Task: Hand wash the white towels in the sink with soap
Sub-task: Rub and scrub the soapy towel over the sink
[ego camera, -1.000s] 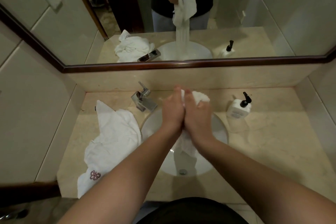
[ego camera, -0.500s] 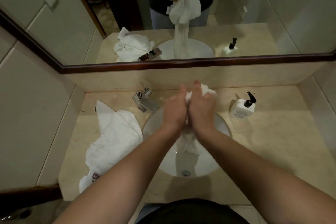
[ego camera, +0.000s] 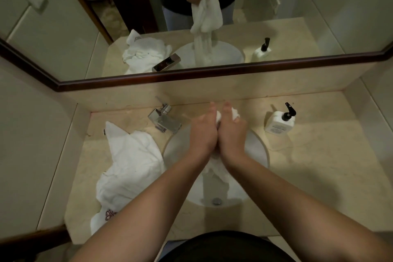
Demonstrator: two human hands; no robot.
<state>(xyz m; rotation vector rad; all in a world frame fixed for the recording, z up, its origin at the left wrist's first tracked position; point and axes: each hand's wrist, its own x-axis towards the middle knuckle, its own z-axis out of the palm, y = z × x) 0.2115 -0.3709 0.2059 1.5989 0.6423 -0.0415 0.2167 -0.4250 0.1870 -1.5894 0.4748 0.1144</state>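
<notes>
Both hands, left and right, are gripping a towel above the sink. Another towel is lying left of the sink, soap sitting right.

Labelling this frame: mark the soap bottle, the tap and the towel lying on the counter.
soap bottle [ego camera: 279,124], head view, on its white body.
tap [ego camera: 164,121], head view, on the metal spout.
towel on the counter [ego camera: 129,168], head view, on the middle of the cloth.
</notes>
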